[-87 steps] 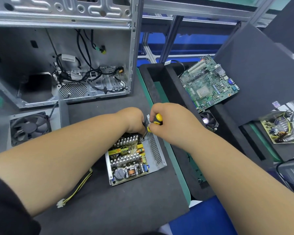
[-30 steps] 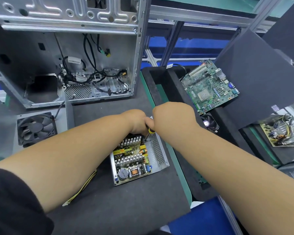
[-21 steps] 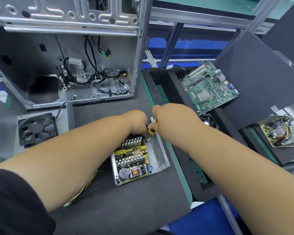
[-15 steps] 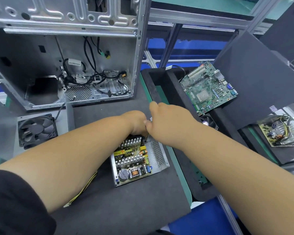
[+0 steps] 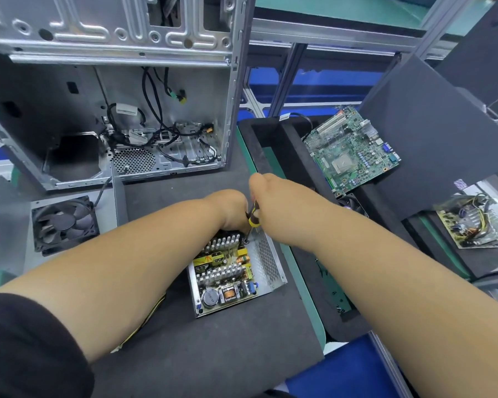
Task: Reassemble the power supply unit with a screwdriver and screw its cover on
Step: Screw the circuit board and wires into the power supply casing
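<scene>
Head view showed me the power supply unit (image 5: 236, 271) lying open on the dark mat (image 5: 213, 354) of the bench, just in front of the empty computer case (image 5: 112, 90), its board and finned heat sinks bare and no cover on it. My right hand (image 5: 273, 202) was wrapped round the yellow-and-black screwdriver (image 5: 253, 216), whose tip pointed down at a screw (image 5: 245, 240) in the far corner of the unit. My left hand (image 5: 230, 209) sat right beside it over the unit's far edge; I could not tell whether its fingers gripped anything, since they were hidden behind the knuckles. I judged I was fastening the board, with the cover work yet to come. From there the main risk was the tip slipping off the screw head and gouging the board or the coil near it, which a tilted shaft or too much push would cause. A loose screw could also drop among the heat sink fins, and the light unit could skate on the mat if the left hand let up. Left of the unit lay a grey metal panel with a black fan (image 5: 64, 222) on it, which I took for the cover. Right of the unit ran a black foam tray (image 5: 270, 133) holding a green motherboard (image 5: 354, 150), and further right another circuit board (image 5: 469, 225) with yellow wires. Behind stood aluminium framing and blue panels.
</scene>
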A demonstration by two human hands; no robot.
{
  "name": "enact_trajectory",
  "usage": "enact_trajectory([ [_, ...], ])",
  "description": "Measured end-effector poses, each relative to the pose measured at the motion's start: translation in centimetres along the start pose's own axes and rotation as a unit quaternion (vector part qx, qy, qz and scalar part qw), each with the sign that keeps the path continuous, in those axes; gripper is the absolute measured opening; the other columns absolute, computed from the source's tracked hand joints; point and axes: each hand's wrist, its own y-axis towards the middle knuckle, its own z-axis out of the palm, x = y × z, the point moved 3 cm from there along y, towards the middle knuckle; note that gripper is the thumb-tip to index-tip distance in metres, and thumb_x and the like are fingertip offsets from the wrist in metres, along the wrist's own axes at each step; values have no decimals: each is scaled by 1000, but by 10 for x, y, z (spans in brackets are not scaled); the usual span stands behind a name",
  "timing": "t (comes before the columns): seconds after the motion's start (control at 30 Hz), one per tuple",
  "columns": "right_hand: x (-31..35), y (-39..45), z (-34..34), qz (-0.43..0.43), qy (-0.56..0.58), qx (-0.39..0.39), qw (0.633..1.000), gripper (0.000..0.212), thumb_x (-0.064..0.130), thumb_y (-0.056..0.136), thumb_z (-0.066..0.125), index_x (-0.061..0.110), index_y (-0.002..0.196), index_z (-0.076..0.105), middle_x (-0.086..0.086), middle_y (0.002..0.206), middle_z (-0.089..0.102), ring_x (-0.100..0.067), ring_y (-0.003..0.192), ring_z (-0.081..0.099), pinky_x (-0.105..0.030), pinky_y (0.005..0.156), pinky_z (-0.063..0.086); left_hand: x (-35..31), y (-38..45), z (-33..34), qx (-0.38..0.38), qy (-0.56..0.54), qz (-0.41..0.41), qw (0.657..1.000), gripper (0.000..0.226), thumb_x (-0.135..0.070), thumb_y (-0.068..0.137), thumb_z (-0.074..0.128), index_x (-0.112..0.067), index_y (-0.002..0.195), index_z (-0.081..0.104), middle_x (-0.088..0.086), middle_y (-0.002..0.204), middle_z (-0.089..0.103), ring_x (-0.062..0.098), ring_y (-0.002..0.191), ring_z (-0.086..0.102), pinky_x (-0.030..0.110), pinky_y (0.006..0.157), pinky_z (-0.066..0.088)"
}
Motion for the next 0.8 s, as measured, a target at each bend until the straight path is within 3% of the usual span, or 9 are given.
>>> enact_trajectory([
  [0.07,-1,4,-1,32,-59,-26,997,14,23,98,55,13,103,45,-9,98,53,-25,76,43,-31,61,34,-2,1,0,-1,13,4,1000,31,-37,74,74,-15,97,73,9,98,68,32,91,62,40,84,55],
  [0.17,0,7,2,101,-138,-47,984,31,39,102,45,14,103,63,-2,74,43,-27,73,45,-30,57,35,-2,0,-1,-14,-4,0,1000,10,-31,77,74,-26,76,66,5,86,63,29,83,58,34,77,52],
  [0.23,4,5,4,99,-139,-53,984,42,49,103,34,17,99,61,-1,76,42,-26,74,45,-29,54,29,-2,-2,-2,-10,-15,7,1000,9,-24,84,69,-16,84,65,11,98,64,33,94,59,37,84,52],
  [0.3,10,0,6,46,-70,-40,996,29,42,102,35,18,101,50,-2,86,42,-26,78,45,-32,59,30,-2,-2,0,-9,-30,20,999,26,-16,89,62,-3,111,65,18,115,62,35,110,57,41,94,48],
  [0.37,14,-5,6,-22,10,-21,1000,12,26,99,42,17,98,34,-3,91,40,-27,78,46,-34,61,29,-3,-6,-3,-22,-40,34,998,35,-12,90,59,-2,123,60,19,122,59,34,117,54,42,97,46],
  [0.47,10,-2,3,-33,-55,-47,997,12,28,102,42,16,104,40,-4,87,41,-30,80,51,-34,60,29,-5,-7,-3,-13,-16,43,999,32,-20,90,63,-5,118,63,18,121,61,34,112,56,42,95,47],
  [0.6,4,0,7,64,-144,-65,985,46,49,104,27,15,115,56,-7,101,62,-30,87,58,-31,60,30,-4,-7,-3,-1,-5,18,1000,20,-25,86,66,-8,98,66,16,107,65,35,100,60,42,89,52],
  [0.67,5,-2,8,37,-111,-69,991,39,48,103,30,15,113,48,-9,107,60,-30,84,54,-34,61,31,-3,-5,-3,-1,-4,16,1000,15,-22,87,62,-8,90,63,16,106,65,35,100,61,43,89,52],
  [0.8,2,-2,0,-16,-21,12,1000,15,22,98,50,14,105,39,-12,113,52,-27,81,42,-35,67,32,-2,-3,-1,1,21,17,1000,34,-34,79,71,-14,106,70,10,107,67,33,100,61,42,89,53],
])
